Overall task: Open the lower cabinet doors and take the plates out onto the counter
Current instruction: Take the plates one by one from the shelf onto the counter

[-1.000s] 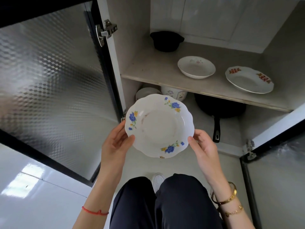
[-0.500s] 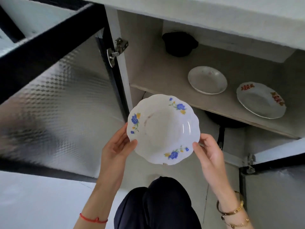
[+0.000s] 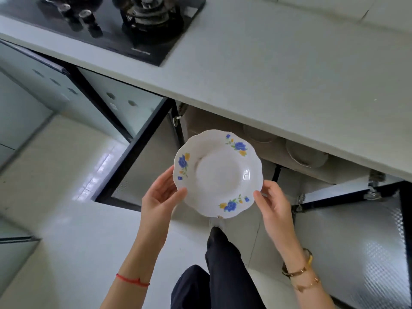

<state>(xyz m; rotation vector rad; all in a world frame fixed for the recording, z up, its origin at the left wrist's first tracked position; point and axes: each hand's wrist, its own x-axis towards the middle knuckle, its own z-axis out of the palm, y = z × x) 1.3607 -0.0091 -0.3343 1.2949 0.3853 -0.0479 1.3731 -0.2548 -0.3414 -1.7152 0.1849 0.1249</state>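
I hold a white scalloped plate with blue and yellow flowers (image 3: 219, 175) level in front of the open lower cabinet, below the counter's front edge. My left hand (image 3: 161, 195) grips its left rim and my right hand (image 3: 273, 205) grips its right rim. The pale counter (image 3: 278, 63) runs across the top of the view. Both cabinet doors stand open, the left door (image 3: 142, 161) and the right door (image 3: 356, 230). On the cabinet shelf, partly hidden under the counter edge, lie two more white plates (image 3: 259, 133) (image 3: 306, 153).
A black gas hob (image 3: 124, 23) with burners and knobs sits in the counter at the upper left. A dark pan handle (image 3: 276, 173) shows below the shelf. My dark trouser legs (image 3: 223, 275) and a white shoe are on the glossy white floor (image 3: 66, 219).
The view has risen from inside the cabinet to above the counter. The plate has come up and out with both hands still on its rim; the shelf is now mostly hidden.
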